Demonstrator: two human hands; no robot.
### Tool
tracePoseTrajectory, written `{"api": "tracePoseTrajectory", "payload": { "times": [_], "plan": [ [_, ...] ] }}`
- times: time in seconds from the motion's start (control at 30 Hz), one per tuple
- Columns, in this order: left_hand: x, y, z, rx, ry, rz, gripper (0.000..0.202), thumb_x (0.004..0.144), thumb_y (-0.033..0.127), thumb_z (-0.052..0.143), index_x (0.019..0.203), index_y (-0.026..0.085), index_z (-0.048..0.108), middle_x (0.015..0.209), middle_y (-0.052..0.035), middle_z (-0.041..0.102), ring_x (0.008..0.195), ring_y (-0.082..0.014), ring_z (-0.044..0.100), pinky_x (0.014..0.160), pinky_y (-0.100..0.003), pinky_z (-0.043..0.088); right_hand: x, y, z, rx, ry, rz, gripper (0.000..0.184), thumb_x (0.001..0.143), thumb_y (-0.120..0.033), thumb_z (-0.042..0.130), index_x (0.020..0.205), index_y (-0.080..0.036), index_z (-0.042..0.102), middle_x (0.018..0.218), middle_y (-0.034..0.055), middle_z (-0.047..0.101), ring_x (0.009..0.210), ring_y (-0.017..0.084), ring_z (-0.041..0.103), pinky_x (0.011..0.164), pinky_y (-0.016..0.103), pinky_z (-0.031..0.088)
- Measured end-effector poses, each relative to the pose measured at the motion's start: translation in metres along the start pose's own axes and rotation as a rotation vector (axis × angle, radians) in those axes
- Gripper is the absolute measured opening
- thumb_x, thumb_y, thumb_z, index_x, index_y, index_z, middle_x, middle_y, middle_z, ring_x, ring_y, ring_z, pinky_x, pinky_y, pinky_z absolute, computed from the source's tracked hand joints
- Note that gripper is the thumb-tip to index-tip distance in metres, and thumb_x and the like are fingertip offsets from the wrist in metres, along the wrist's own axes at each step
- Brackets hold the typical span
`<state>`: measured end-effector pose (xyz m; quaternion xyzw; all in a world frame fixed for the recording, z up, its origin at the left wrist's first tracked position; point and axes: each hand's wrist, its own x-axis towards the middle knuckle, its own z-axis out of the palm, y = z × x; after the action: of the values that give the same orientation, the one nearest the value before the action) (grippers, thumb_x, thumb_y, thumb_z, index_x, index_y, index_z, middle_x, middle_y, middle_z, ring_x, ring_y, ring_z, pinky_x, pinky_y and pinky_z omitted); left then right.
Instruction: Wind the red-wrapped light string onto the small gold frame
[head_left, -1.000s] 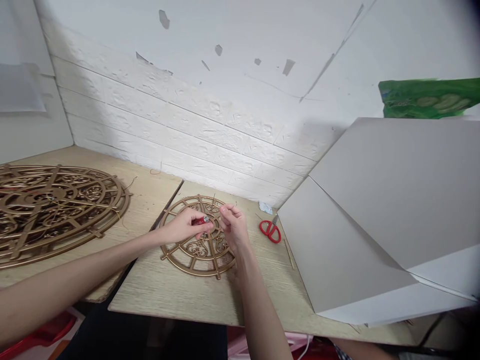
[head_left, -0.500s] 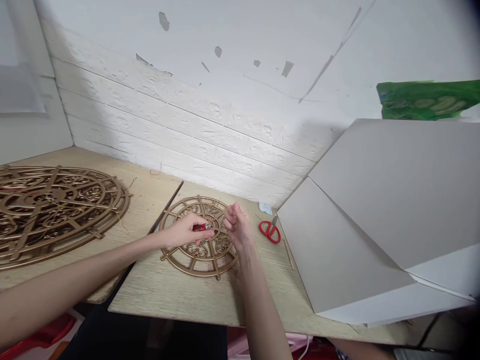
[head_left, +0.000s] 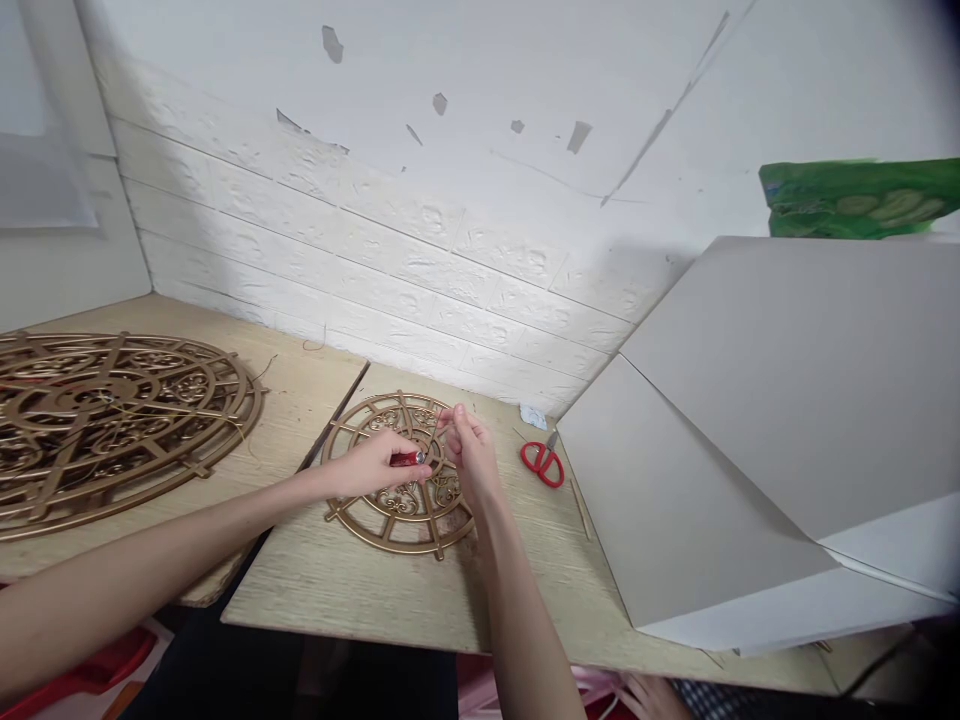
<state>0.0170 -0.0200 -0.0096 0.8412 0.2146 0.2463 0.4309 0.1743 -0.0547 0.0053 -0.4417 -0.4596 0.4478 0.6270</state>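
Note:
My left hand [head_left: 382, 460] is closed around a small red lighter [head_left: 405, 459], its metal top pointing right. My right hand [head_left: 469, 445] is just to the right, thumb and fingers pinched together. A thin thread [head_left: 437, 424] seems to run down from its fingertips. Both hands are above a round gold openwork panel [head_left: 398, 546] with spokes and scrolls, lying flat on the table. Red-handled scissors [head_left: 542, 464] lie to the right of my right hand.
Stacked gold round panels [head_left: 225, 440] with loose threads lie at left. A large grey-white board structure [head_left: 697, 480] stands at right, a green packet [head_left: 855, 200] above it. A thin stick [head_left: 581, 510] lies beside the board. Another person's hand [head_left: 651, 697] shows below the table edge.
My right hand has turned, its fingers now pinching toward the lighter's upper side. My left hand keeps the lighter nearly in place. Another person's hand and checked sleeve have appeared at the bottom.

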Motion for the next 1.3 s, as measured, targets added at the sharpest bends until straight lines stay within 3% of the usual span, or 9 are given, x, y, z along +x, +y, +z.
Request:
{"api": "tracePoseTrajectory", "payload": {
  "times": [0.17,0.3,0.43,0.57,0.63,0.77,0.87,1.0,1.3],
  "plan": [
    [0.002,-0.003,0.001,0.081,0.008,-0.014,0.047,0.079,0.049,0.052,0.051,0.017,0.032,0.047,0.0054,0.024,0.045,-0.0074,0.023,0.044,-0.024,0.014,-0.002,-0.005,0.001,0.113,-0.025,0.066,0.029,0.061,-0.034,0.076,0.08,-0.015,0.064,0.071,-0.0019,0.057,0.043,0.001,0.018,0.039,0.021,0.009],
    [0.002,-0.004,0.0,0.099,0.065,-0.022,0.043,0.081,0.048,0.051,0.053,0.017,0.04,0.049,0.0043,0.031,0.047,-0.0088,0.029,0.047,-0.024,0.02,-0.002,-0.005,-0.001,0.21,-0.051,0.069,0.024,0.064,-0.032,0.074,0.077,-0.015,0.063,0.07,-0.0017,0.057,0.044,0.002,0.018,0.038,0.02,0.009],
    [0.0,0.003,-0.006,0.15,0.237,0.026,0.029,0.08,0.045,0.053,0.089,0.018,0.062,0.063,0.0018,0.054,0.057,-0.0133,0.046,0.056,-0.025,0.034,-0.003,-0.007,-0.002,0.261,-0.057,0.051,0.021,0.066,-0.032,0.072,0.076,-0.016,0.062,0.075,-0.0009,0.059,0.045,0.003,0.02,0.038,0.019,0.01],
    [-0.003,0.009,-0.01,0.136,0.342,0.08,0.037,0.088,0.039,0.041,0.12,0.021,0.048,0.101,-0.0056,0.063,0.088,-0.0189,0.057,0.077,-0.03,0.041,-0.005,-0.01,-0.001,0.232,-0.097,0.02,0.019,0.069,-0.032,0.07,0.076,-0.016,0.063,0.079,0.0008,0.063,0.044,0.003,0.021,0.038,0.019,0.011],
    [-0.004,0.01,-0.01,0.138,0.379,0.089,0.034,0.091,0.035,0.034,0.119,0.019,0.044,0.105,-0.0074,0.061,0.094,-0.0189,0.057,0.082,-0.031,0.041,-0.005,-0.012,-0.001,0.219,-0.092,0.016,0.019,0.067,-0.031,0.071,0.076,-0.016,0.064,0.073,-0.0003,0.062,0.043,0.002,0.021,0.038,0.02,0.011],
    [-0.003,0.007,-0.008,0.156,0.436,0.087,0.024,0.091,0.033,0.035,0.106,0.019,0.047,0.086,-0.0041,0.061,0.08,-0.0166,0.058,0.074,-0.03,0.043,-0.006,-0.01,0.001,0.128,-0.063,0.036,0.022,0.062,-0.03,0.075,0.077,-0.015,0.068,0.061,-0.0024,0.059,0.042,0.002,0.024,0.039,0.02,0.014],
    [-0.001,0.003,-0.007,0.055,0.452,0.102,0.022,0.09,0.034,0.039,0.103,0.019,0.048,0.086,-0.004,0.061,0.08,-0.0163,0.059,0.073,-0.03,0.045,-0.006,-0.008,0.003,0.075,-0.054,0.034,0.022,0.061,-0.03,0.076,0.076,-0.015,0.07,0.062,-0.0015,0.061,0.043,0.003,0.033,0.04,0.018,0.022],
    [0.002,-0.003,-0.007,-0.097,0.427,0.108,0.023,0.085,0.035,0.048,0.101,0.018,0.051,0.096,-0.0065,0.062,0.088,-0.0178,0.061,0.077,-0.031,0.048,-0.007,-0.005,0.004,0.041,-0.026,0.028,0.021,0.06,-0.031,0.077,0.075,-0.017,0.07,0.068,0.0004,0.065,0.056,0.009,0.052,0.049,0.02,0.04],
    [0.006,-0.003,-0.008,-0.259,0.375,0.078,0.023,0.078,0.034,0.059,0.094,0.017,0.059,0.095,-0.0056,0.066,0.088,-0.017,0.063,0.083,-0.034,0.05,-0.006,-0.001,0.004,-0.003,-0.052,0.0,0.023,0.062,-0.033,0.075,0.079,-0.018,0.07,0.074,0.0027,0.068,0.067,0.014,0.06,0.059,0.025,0.049]
  ]
}}
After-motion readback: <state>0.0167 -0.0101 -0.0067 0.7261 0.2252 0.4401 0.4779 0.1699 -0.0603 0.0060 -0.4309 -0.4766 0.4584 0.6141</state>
